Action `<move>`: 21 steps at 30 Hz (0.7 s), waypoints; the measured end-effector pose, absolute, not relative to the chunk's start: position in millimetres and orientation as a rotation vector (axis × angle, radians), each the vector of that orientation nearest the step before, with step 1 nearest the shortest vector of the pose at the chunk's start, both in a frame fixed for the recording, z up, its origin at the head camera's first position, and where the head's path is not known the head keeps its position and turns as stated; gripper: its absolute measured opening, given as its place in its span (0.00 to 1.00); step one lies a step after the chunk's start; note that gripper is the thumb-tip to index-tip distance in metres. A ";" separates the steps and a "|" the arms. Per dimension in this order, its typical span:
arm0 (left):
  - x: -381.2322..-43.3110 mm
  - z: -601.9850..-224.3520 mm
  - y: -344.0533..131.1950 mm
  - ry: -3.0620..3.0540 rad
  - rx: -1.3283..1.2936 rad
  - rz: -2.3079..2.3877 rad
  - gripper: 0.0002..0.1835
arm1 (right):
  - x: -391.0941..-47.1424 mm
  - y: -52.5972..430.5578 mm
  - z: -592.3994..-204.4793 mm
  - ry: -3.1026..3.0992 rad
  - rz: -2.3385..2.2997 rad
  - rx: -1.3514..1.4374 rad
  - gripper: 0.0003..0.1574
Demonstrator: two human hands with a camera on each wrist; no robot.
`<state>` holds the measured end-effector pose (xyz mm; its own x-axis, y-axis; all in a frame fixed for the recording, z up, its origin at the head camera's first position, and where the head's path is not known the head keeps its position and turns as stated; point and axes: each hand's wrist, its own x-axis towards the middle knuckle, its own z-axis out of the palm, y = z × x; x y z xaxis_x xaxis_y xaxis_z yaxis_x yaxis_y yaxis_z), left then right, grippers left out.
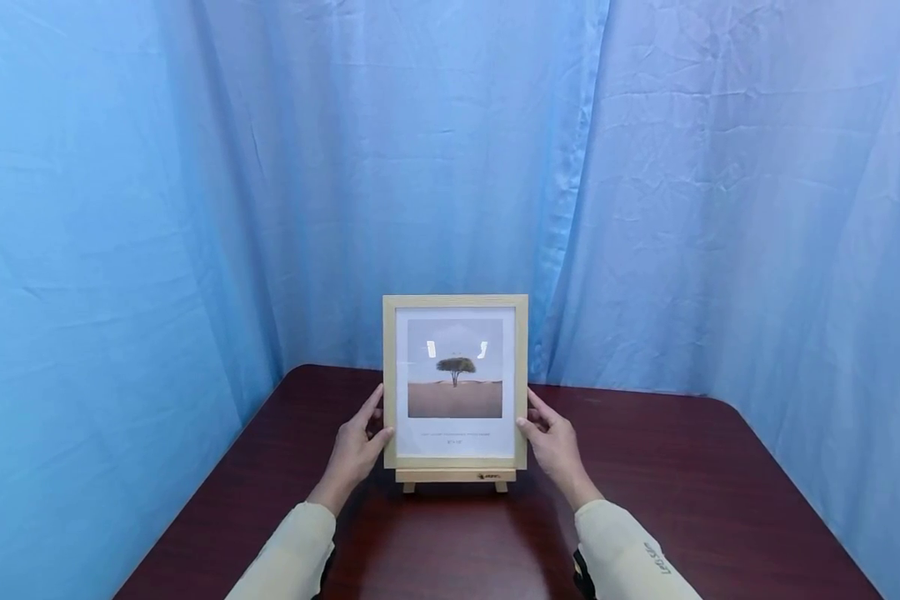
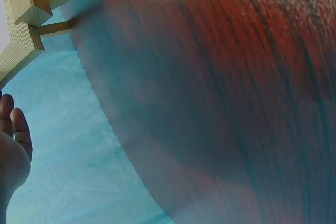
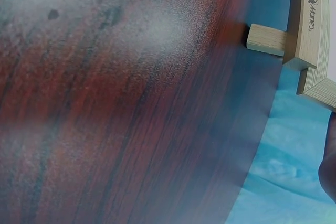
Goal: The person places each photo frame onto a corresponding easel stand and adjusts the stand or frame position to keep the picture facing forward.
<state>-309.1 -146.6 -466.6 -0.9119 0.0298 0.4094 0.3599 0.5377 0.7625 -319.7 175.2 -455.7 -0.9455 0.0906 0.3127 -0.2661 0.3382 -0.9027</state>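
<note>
A light wooden picture frame [image 1: 456,433] stands upright on the ledge of a small wooden easel [image 1: 456,476], its print of a lone tree facing me. My left hand [image 1: 356,446] holds the frame's left side, thumb at the front edge, and my right hand [image 1: 557,446] grips the right side likewise. The fingers behind the frame are partly hidden. In the left wrist view, the frame's lower corner [image 2: 23,53] is close above my left hand [image 2: 11,150]. The right wrist view has the easel ledge [image 3: 307,24] with dark lettering, and part of my right hand [image 3: 328,166].
The easel's short feet [image 1: 408,487] stand on a dark red-brown table [image 1: 675,500] with rounded far corners. Blue curtains [image 1: 420,167] hang behind it and along both sides. Pale sleeves [image 1: 288,554] cover both forearms.
</note>
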 end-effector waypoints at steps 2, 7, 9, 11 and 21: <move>-309.8 -466.7 -147.1 -2.435 -0.322 -1.324 0.39 | -319.3 174.5 -455.5 -2.301 1.638 0.151 0.34; -311.0 -466.6 -148.6 -2.429 -0.341 -1.314 0.39 | -317.9 173.0 -455.7 -2.298 1.643 0.132 0.34; -311.6 -466.2 -149.0 -2.424 -0.348 -1.308 0.39 | -317.5 172.4 -456.1 -2.293 1.649 0.127 0.34; -312.6 -465.8 -149.1 -2.422 -0.349 -1.299 0.39 | -316.5 171.7 -456.5 -2.290 1.646 0.126 0.35; -317.8 -465.1 -149.8 -2.424 -0.357 -1.275 0.40 | -311.0 168.3 -458.0 -2.267 1.635 0.093 0.36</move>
<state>-317.8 -149.8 -465.1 -0.8964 0.0479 0.4407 0.3903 0.5568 0.7332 -311.0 168.3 -458.0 -0.9388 0.1454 0.3124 -0.2505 0.3344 -0.9085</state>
